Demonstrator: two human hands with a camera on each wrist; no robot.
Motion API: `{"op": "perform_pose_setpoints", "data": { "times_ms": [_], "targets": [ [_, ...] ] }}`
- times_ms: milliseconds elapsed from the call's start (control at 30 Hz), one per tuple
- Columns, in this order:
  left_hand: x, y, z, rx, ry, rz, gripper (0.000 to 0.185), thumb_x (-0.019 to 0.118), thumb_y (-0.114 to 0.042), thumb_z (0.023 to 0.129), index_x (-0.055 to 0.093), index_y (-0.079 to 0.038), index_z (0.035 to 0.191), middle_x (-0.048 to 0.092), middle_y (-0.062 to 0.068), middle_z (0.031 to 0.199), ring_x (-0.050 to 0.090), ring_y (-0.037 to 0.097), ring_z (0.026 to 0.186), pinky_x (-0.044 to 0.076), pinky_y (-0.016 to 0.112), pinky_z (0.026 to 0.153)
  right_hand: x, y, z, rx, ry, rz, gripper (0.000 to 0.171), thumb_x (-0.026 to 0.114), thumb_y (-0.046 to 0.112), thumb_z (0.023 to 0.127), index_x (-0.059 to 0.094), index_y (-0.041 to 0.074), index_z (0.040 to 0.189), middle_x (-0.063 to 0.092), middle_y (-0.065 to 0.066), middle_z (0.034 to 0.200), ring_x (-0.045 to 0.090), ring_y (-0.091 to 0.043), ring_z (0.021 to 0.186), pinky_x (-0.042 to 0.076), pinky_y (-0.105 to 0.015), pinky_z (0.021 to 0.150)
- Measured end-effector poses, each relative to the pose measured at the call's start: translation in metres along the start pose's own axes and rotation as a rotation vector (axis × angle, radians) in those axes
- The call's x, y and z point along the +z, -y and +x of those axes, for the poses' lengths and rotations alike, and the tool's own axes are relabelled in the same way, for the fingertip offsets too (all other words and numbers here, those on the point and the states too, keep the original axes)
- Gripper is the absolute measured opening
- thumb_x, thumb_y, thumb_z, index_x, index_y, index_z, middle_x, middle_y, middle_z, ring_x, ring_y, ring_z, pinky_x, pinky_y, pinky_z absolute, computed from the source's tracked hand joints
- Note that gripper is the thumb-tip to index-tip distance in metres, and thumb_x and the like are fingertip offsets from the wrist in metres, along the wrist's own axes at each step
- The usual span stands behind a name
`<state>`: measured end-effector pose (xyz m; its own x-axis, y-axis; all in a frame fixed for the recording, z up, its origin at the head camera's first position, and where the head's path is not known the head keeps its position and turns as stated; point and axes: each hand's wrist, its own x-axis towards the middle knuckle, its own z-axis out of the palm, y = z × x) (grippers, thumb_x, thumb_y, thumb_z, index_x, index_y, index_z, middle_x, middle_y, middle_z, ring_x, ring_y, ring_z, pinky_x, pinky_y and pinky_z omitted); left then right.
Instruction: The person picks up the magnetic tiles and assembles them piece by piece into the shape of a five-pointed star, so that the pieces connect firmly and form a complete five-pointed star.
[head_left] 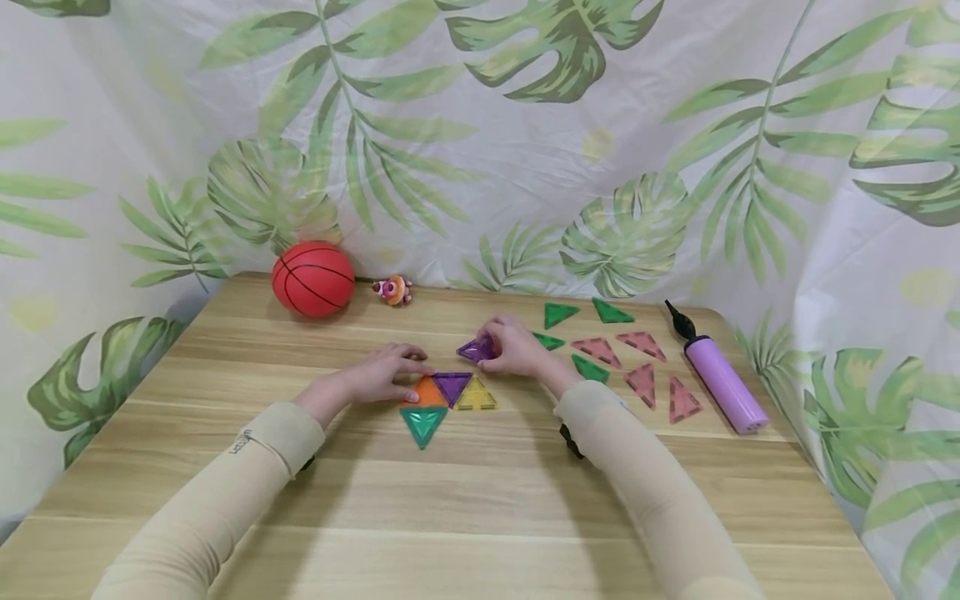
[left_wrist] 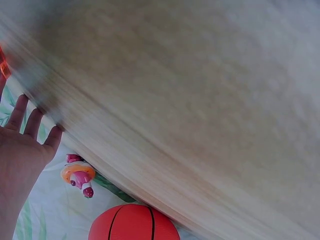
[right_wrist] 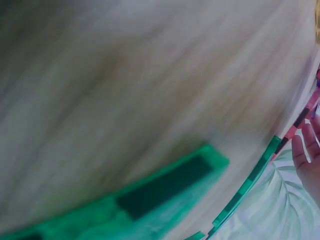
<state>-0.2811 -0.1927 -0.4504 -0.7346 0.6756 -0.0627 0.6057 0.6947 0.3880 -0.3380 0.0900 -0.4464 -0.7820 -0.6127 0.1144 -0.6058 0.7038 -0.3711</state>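
On the table, an orange triangle tile (head_left: 427, 392), a purple triangle tile (head_left: 452, 386), a yellow triangle tile (head_left: 477, 395) and a teal triangle tile (head_left: 423, 425) form a cluster. My left hand (head_left: 382, 375) rests at the orange tile, thumb by its lower left and index fingertip near its top; its other fingers look spread and fairly straight in the left wrist view. Behind the cluster, my right hand (head_left: 513, 346) pinches a second purple triangle tile (head_left: 471, 351) between thumb and fingers. Part of that tile is hidden by the hand.
Several green triangle tiles (head_left: 612, 312) and several pink triangle tiles (head_left: 641, 385) lie flat to the right. Beyond them is a purple hand pump (head_left: 724, 383) with a black nozzle. A red ball (head_left: 312, 279) and a small toy figure (head_left: 393, 290) stand at the back left before a leaf-print cloth.
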Motion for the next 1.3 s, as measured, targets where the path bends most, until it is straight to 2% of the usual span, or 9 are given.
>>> {"op": "perform_pose_setpoints", "data": {
  "times_ms": [100, 400, 567, 700, 933, 1100, 1300],
  "targets": [
    [0.000, 0.000, 0.000, 0.000, 0.000, -0.003, 0.050, 0.067, -0.036, 0.086, 0.057, -0.019, 0.132, 0.041, 0.017, 0.142, 0.036, 0.039, 0.129, 0.025, 0.060, 0.105, -0.001, -0.001, -0.002, 0.014, 0.014, -0.001, 0.038, 0.078, 0.028, 0.076, 0.062, 0.015, 0.107, 0.051, -0.003, 0.111, 0.049, -0.016, 0.093, 0.046, -0.029, 0.080],
    [0.000, 0.002, 0.000, -0.010, 0.002, -0.007, 0.051, 0.067, -0.038, 0.086, 0.057, -0.020, 0.132, 0.041, 0.017, 0.142, 0.035, 0.039, 0.130, 0.025, 0.060, 0.106, -0.009, -0.007, -0.007, 0.076, 0.020, 0.069, 0.035, 0.075, 0.026, 0.079, 0.059, 0.014, 0.107, 0.048, -0.006, 0.120, 0.054, -0.019, 0.095, 0.048, -0.030, 0.082],
    [0.000, 0.000, 0.000, -0.011, 0.006, -0.007, 0.051, 0.067, -0.038, 0.086, 0.057, -0.020, 0.132, 0.040, 0.016, 0.142, 0.035, 0.039, 0.130, 0.024, 0.059, 0.106, -0.015, -0.005, -0.013, 0.046, 0.016, 0.095, 0.036, 0.076, 0.025, 0.079, 0.059, 0.013, 0.108, 0.048, -0.007, 0.117, 0.057, -0.022, 0.094, 0.049, -0.032, 0.083],
    [-0.001, 0.000, 0.001, -0.007, 0.006, 0.001, 0.051, 0.067, -0.038, 0.086, 0.057, -0.020, 0.132, 0.040, 0.016, 0.142, 0.035, 0.039, 0.130, 0.025, 0.059, 0.106, -0.021, 0.000, -0.021, 0.017, -0.008, 0.101, 0.035, 0.076, 0.025, 0.079, 0.059, 0.015, 0.108, 0.050, -0.004, 0.114, 0.057, -0.024, 0.099, 0.048, -0.035, 0.085],
    [-0.002, -0.002, -0.001, -0.012, 0.004, -0.022, 0.051, 0.067, -0.036, 0.086, 0.057, -0.018, 0.132, 0.040, 0.017, 0.142, 0.035, 0.039, 0.130, 0.025, 0.060, 0.105, -0.027, 0.014, -0.047, -0.068, 0.000, 0.099, 0.038, 0.076, 0.027, 0.079, 0.059, 0.013, 0.110, 0.053, -0.006, 0.114, 0.058, -0.026, 0.098, 0.050, -0.034, 0.079],
    [-0.002, -0.002, -0.001, -0.013, 0.001, -0.024, 0.051, 0.067, -0.036, 0.086, 0.057, -0.018, 0.133, 0.040, 0.017, 0.142, 0.035, 0.039, 0.130, 0.025, 0.060, 0.105, -0.025, 0.024, -0.067, -0.051, 0.025, 0.088, 0.042, 0.076, 0.029, 0.079, 0.058, 0.014, 0.114, 0.052, -0.006, 0.117, 0.059, -0.023, 0.095, 0.050, -0.033, 0.077],
    [-0.002, -0.003, 0.000, -0.016, 0.006, -0.019, 0.051, 0.067, -0.036, 0.086, 0.057, -0.018, 0.133, 0.040, 0.017, 0.142, 0.034, 0.039, 0.130, 0.025, 0.060, 0.105, -0.018, 0.042, -0.092, -0.010, 0.028, 0.098, 0.042, 0.077, 0.032, 0.078, 0.059, 0.014, 0.112, 0.055, -0.006, 0.112, 0.057, -0.019, 0.081, 0.046, -0.024, 0.065]
  ]
}}
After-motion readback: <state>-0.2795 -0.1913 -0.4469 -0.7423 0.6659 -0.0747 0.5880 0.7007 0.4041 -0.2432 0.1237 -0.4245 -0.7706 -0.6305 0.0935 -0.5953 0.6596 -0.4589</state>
